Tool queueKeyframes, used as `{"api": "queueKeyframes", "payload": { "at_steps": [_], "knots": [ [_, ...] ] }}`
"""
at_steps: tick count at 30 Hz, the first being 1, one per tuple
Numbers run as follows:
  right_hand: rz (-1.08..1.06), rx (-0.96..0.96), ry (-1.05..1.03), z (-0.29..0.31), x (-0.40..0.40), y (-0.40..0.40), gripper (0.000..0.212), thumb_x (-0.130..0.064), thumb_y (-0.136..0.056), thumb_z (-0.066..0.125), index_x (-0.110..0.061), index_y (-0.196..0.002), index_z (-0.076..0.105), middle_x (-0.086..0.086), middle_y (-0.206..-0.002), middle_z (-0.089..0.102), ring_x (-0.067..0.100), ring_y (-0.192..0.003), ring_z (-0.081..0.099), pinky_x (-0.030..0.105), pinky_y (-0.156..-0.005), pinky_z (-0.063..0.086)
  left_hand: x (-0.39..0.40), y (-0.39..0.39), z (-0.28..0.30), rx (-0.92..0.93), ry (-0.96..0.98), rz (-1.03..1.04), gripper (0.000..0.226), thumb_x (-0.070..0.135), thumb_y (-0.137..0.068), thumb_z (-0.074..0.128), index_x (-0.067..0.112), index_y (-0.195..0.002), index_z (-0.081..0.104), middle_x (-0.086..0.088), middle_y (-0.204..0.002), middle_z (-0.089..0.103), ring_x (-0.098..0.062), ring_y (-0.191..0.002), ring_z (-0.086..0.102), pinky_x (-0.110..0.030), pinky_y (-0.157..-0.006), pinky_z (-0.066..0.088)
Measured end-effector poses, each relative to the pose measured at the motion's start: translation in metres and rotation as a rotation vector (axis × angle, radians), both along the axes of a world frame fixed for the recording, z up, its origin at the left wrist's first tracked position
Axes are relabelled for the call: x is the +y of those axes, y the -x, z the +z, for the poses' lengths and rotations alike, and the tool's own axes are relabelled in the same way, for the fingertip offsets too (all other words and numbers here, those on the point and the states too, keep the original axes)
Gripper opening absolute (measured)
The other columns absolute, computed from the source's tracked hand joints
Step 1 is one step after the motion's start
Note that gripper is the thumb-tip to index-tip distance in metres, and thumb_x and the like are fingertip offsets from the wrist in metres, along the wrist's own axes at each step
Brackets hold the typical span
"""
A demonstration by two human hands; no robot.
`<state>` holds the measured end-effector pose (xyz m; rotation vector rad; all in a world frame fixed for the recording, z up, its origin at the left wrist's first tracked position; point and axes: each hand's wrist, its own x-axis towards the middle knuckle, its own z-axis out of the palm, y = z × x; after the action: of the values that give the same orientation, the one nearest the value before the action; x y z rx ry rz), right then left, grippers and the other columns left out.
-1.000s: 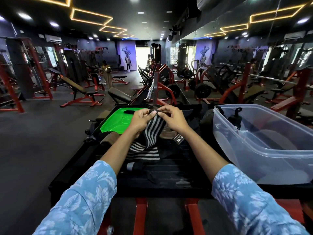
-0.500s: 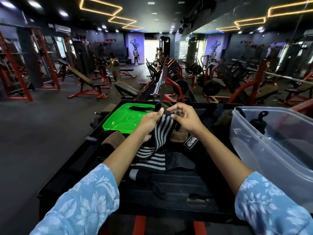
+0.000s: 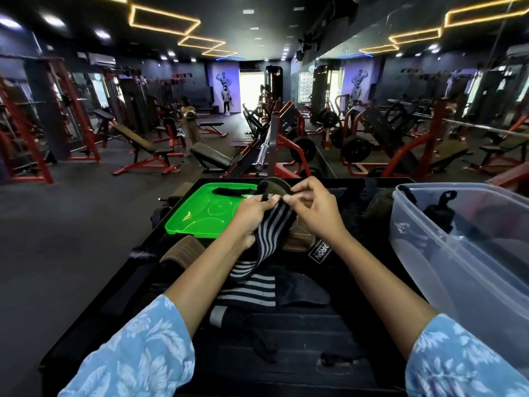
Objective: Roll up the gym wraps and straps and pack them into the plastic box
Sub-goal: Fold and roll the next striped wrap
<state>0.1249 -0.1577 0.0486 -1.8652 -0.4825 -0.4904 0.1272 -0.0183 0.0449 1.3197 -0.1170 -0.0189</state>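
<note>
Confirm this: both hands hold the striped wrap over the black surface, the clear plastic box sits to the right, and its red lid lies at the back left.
Wrong on one point: the lid is green, not red, as the head view shows. The rest stands: both hands, left and right, hold the striped wrap, and the clear plastic box sits to the right.

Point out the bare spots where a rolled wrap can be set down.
Free: most of the green lid, below the black strap on its far edge; the clear box floor, beside the black strap inside it. Crowded: the black surface under both hands, piled with wraps.
</note>
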Motion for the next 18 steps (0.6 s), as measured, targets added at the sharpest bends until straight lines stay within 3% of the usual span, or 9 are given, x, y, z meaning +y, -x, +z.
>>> {"api": "queueKeyframes", "payload": {
  "at_steps": [3,5,10,12,15,18],
  "knots": [
    [0.070,0.161,-0.017,-0.001,-0.002,-0.004,0.012,-0.023,-0.089,0.061,-0.011,-0.086,0.062,-0.010,-0.063,0.062,0.000,-0.054,0.055,0.017,-0.058,0.042,0.001,0.002,-0.002,-0.142,-0.111,0.076,0.020,0.002,-0.092,0.051,0.010,-0.076,0.062,0.004,-0.058,0.067,-0.005,-0.054,0.063,-0.018,-0.056,0.053],
    [0.122,0.187,-0.004,-0.001,-0.003,-0.006,0.010,-0.017,-0.090,0.060,-0.010,-0.085,0.065,-0.006,-0.071,0.063,-0.002,-0.059,0.055,0.019,-0.064,0.043,0.002,0.003,-0.001,-0.232,-0.164,0.117,0.018,0.001,-0.089,0.055,0.011,-0.077,0.062,0.008,-0.059,0.067,-0.002,-0.057,0.062,-0.016,-0.060,0.052],
    [0.331,0.448,-0.416,0.006,-0.005,0.005,0.008,-0.003,-0.090,0.055,-0.005,-0.093,0.062,0.008,-0.085,0.064,0.014,-0.073,0.061,0.028,-0.067,0.051,-0.001,0.007,-0.001,-0.279,-0.120,0.108,0.012,0.001,-0.088,0.056,0.008,-0.083,0.063,0.007,-0.065,0.070,-0.001,-0.061,0.063,-0.017,-0.065,0.052],
    [0.378,0.491,-0.477,0.008,-0.007,0.007,0.012,0.001,-0.089,0.054,-0.004,-0.094,0.063,0.009,-0.087,0.064,0.017,-0.076,0.062,0.030,-0.070,0.052,-0.001,0.008,0.000,-0.254,-0.069,0.086,0.011,0.002,-0.089,0.055,0.007,-0.084,0.063,0.005,-0.066,0.071,-0.003,-0.060,0.064,-0.018,-0.064,0.053],
    [0.280,0.327,-0.389,0.008,-0.006,0.006,0.017,0.007,-0.085,0.056,-0.007,-0.087,0.064,0.005,-0.083,0.063,0.013,-0.077,0.060,0.024,-0.071,0.051,-0.001,0.009,0.002,-0.195,-0.043,0.062,0.012,0.006,-0.091,0.054,0.007,-0.082,0.063,0.002,-0.063,0.070,-0.005,-0.056,0.064,-0.018,-0.056,0.054],
    [0.055,-0.022,-0.078,0.003,-0.004,0.003,0.017,0.006,-0.080,0.063,-0.010,-0.083,0.066,0.002,-0.086,0.065,0.013,-0.085,0.061,0.021,-0.081,0.048,-0.002,0.011,0.004,-0.056,0.018,-0.006,0.023,0.013,-0.094,0.050,0.006,-0.074,0.060,-0.001,-0.055,0.067,-0.007,-0.046,0.062,-0.018,-0.047,0.051]
  ]
}}
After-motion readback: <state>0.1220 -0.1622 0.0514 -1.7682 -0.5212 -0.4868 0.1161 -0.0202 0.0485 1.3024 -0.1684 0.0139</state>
